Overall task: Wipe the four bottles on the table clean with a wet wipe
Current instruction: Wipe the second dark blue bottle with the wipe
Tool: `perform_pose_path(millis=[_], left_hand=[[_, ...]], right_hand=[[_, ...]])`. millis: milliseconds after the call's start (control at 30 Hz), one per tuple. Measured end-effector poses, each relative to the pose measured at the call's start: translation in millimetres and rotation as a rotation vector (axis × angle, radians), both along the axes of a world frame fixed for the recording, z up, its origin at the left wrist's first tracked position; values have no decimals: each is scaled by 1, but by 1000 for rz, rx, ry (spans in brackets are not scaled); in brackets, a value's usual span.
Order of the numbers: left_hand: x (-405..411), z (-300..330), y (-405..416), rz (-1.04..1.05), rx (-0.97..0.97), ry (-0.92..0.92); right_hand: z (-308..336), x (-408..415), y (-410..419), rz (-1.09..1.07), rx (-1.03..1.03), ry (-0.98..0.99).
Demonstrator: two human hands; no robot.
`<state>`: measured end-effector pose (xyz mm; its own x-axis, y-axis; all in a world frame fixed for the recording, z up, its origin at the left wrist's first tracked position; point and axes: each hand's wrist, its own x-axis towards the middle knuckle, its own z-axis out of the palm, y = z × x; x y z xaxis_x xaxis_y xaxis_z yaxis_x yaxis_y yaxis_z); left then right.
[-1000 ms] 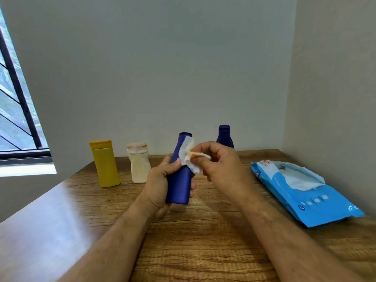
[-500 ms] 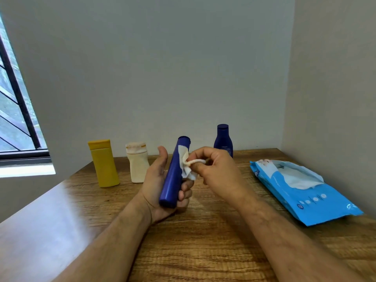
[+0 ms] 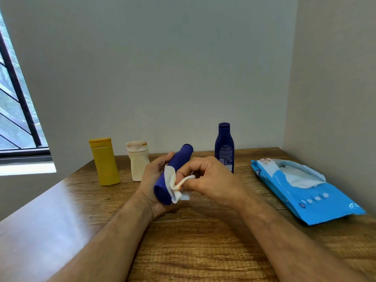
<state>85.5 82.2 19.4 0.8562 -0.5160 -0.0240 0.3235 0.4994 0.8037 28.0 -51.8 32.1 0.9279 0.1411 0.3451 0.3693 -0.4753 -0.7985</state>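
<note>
the left hand (image 3: pixel 155 176) is cradling a smooth, matte blue tube-shaped bottle (image 3: pixel 173 174) above the wooden table (image 3: pixel 203 241), thumb lying along its upper side and fingers curling round beneath it. the bottle is tilting, its rounded flat end pointing toward the camera and its far end angling up and away. the right hand (image 3: pixel 211 180) is pinching a crumpled white wet wipe (image 3: pixel 175 186) between thumb and bent fingers, pressing the soft, creased cloth against the bottle's lower part; a faint orange smudge is showing on the wipe's fold.

three other bottles are standing upright near the back wall: a glossy mustard-yellow bottle (image 3: pixel 104 161) with a flat cap, just beside it a squat cream bottle (image 3: pixel 138 160) with a waisted body and a stained-looking cap, and to the right a dark blue bottle (image 3: pixel 224 147) with sloping shoulders and fine print on its side.

a soft, shiny light-blue wipe pack (image 3: pixel 309 198) is lying flat at the table's right edge, its flap peeling open over white tissue. the table's grain is running in dark streaks, glare washing over its left side.
</note>
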Motion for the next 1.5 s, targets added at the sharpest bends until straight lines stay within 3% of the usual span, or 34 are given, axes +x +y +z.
perform_pose_path(millis=[333, 467, 700, 800, 933, 1000, 1167, 1333, 1500], left_hand=[[1, -1, -5, 100, 111, -62], [0, -7, -7, 22, 105, 37], [9, -11, -2, -192, 33, 120], [13, -13, -1, -119, 89, -3], [16, -17, -7, 280, 318, -419], [14, -19, -9, 338, 343, -536], [16, -22, -12, 380, 454, -626], [19, -27, -12, 505, 780, -827], [18, -27, -15, 599, 1040, -774]], right_hand=[[-3, 2, 3, 0, 145, -18], [-5, 5, 2, -105, 287, -32], [-7, 14, -5, -353, 350, -172], [-5, 14, -10, -414, 368, -217], [-2, 15, -12, -497, 362, -231], [-2, 15, -14, -512, 364, -239], [-3, 15, -16, -523, 340, -247], [-6, 18, -18, -540, 308, -258], [-7, 19, -20, -545, 313, -269]])
